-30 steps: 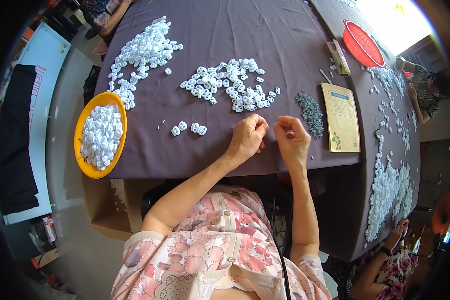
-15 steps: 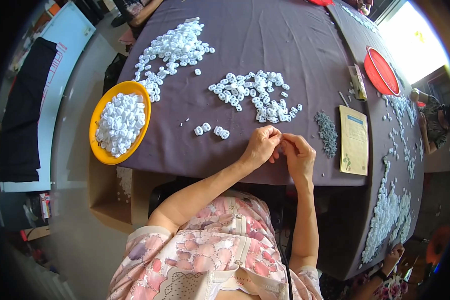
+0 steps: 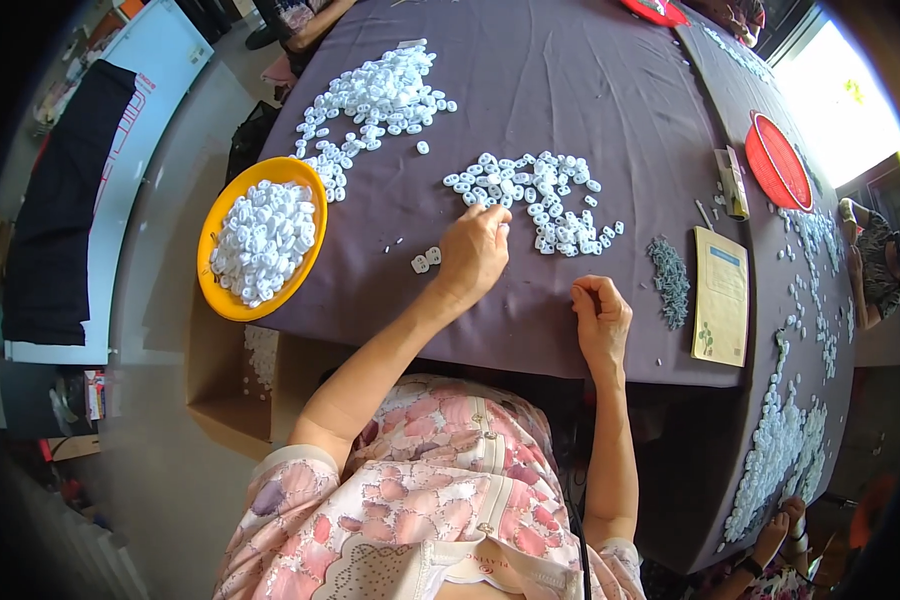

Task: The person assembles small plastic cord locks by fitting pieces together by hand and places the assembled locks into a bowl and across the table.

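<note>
My left hand (image 3: pixel 473 258) reaches over the near left edge of a loose group of small white oval pieces with two holes (image 3: pixel 568 232). Its fingers are closed in a pinch; what is between them cannot be made out. By its wrist lie paired white pieces (image 3: pixel 426 261), partly next to the hand. My right hand (image 3: pixel 603 325) stays near the table's front edge, thumb and forefinger pressed together, and anything in them is too small to name. To its right is a heap of small grey pin-like parts (image 3: pixel 669 285).
A yellow bowl (image 3: pixel 232 308) full of white pieces sits at the table's left edge, with a larger white pile (image 3: pixel 385 95) behind it. A yellow packet (image 3: pixel 720 300) and red basket (image 3: pixel 778 165) are at right. Other people work around the dark tablecloth (image 3: pixel 570 90).
My hands, together half a second ago, are now apart. The left has moved left and away from me to the white pieces; the right stays about where it was. The view has shifted slightly.
</note>
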`<state>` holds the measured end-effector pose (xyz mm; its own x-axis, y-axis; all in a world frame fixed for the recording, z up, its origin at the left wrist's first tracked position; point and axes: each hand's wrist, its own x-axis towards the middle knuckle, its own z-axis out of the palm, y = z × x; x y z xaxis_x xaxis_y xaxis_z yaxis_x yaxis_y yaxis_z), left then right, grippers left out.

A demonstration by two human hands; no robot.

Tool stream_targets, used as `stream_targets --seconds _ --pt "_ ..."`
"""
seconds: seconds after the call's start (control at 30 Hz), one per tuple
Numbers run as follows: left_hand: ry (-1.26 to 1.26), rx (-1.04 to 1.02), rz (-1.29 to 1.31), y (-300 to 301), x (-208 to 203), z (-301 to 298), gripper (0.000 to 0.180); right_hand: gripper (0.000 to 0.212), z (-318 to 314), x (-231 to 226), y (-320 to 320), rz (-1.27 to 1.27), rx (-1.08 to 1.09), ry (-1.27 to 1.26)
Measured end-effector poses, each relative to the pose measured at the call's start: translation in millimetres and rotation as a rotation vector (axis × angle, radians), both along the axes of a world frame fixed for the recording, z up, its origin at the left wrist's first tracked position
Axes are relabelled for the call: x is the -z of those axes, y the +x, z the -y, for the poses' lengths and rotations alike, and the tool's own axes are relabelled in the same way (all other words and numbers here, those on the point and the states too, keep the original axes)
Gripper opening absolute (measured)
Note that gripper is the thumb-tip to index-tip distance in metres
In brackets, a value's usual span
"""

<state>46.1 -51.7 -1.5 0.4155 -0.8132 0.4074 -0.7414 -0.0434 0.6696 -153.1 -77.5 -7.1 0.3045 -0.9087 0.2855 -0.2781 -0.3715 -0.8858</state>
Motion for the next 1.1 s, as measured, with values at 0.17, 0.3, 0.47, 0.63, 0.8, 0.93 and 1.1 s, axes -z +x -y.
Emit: stream_targets --seconds 0.17,0.3,0.47,0.63,0.8,0.93,1.1 --pt "0.214 0.003 0.173 9.9 0.8 8.5 0.006 0.003 -3.8 -4.6 1.3 -0.025 -0.012 -0.006" --pt "0.296 0.029 0.217 12.6 -4.9 9.7 0.008 0.003 -3.9 -4.8 0.0 -0.032 -0.002 -0.008" --pt "0.206 0.164 0.091 17.4 -6.4 3.9 0.011 0.004 -4.9 -6.0 0.2 -0.048 -0.009 -0.022" --pt "0.311 0.299 -1.04 -12.0 -12.2 -22.9 0.01 0.004 -12.9 -5.0 7.1 0.051 -0.017 0.119" --pt "0.197 0.299 -1.38 -28.1 1.6 -42.0 0.019 0.002 -32.3 -5.5 27.5 0.261 -0.114 0.28" --pt "0.191 0.273 -1.434 -33.0 1.4 -47.4 0.012 0.001 -36.1 -4.0 28.7 0.23 -0.073 0.271" --pt "0.169 0.278 -1.437 -34.5 1.7 -48.7 0.009 0.001 -35.8 0.1 29.3 0.196 -0.087 0.235"
